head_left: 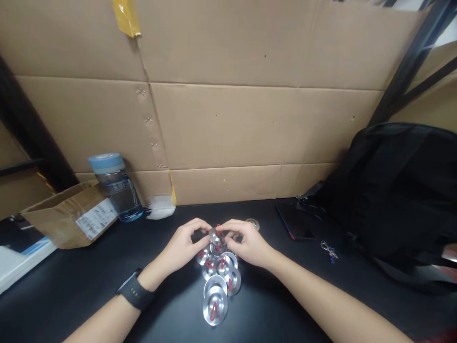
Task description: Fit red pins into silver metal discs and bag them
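Between my two hands is a small silver finger cymbal [215, 236] with a red loop at its top. My left hand [186, 243] pinches its left edge between thumb and fingers, and a dark watch is on that wrist. My right hand [246, 242] is closed at its right side, with fingers by the red loop. Below the hands lie several more finger cymbals, overlapping in a pile, most with red loops; the nearest cymbal [214, 306] faces up. Another cymbal [253, 224] lies behind my right hand, partly hidden by it.
On the left stand a brown paper bag [71, 214] and a water bottle [119, 190] with a blue lid, near a crumpled white wrapper [160, 207]. A dark phone-like slab [294, 221], a small tangle of cord [330, 251] and a black backpack [400, 200] are on the right. Cardboard [228, 124] walls the back.
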A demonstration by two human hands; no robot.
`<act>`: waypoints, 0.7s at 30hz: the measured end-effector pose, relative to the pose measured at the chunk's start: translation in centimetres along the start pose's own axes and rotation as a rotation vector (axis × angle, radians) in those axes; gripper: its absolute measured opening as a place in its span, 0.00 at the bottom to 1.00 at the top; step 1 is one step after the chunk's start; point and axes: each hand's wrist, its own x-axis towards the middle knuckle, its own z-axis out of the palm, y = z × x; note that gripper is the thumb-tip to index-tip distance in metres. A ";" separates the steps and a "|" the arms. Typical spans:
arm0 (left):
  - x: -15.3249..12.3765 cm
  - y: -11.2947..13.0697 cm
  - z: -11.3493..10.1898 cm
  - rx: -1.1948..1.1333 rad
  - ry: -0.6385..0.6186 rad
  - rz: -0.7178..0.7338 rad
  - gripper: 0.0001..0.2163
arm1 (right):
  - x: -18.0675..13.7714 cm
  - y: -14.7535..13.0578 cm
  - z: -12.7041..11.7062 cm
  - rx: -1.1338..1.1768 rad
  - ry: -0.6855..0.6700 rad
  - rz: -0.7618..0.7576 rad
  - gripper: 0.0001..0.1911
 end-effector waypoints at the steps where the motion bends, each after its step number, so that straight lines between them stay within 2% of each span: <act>1: 0.0 0.1 0.2 -0.028 0.001 -0.002 0.07 | -0.1 0.0 0.1 0.015 -0.002 -0.009 0.20; 9: -0.5 1.7 1.2 -0.111 -0.050 0.005 0.07 | -0.3 -0.6 0.3 -0.159 0.029 -0.212 0.21; 14: -0.7 2.2 1.2 -0.096 -0.049 0.007 0.08 | -0.4 -1.2 -0.2 -0.210 -0.047 -0.218 0.33; 21: -0.5 2.6 0.9 0.003 -0.052 0.031 0.09 | -0.7 -0.8 0.4 -0.292 0.009 -0.145 0.25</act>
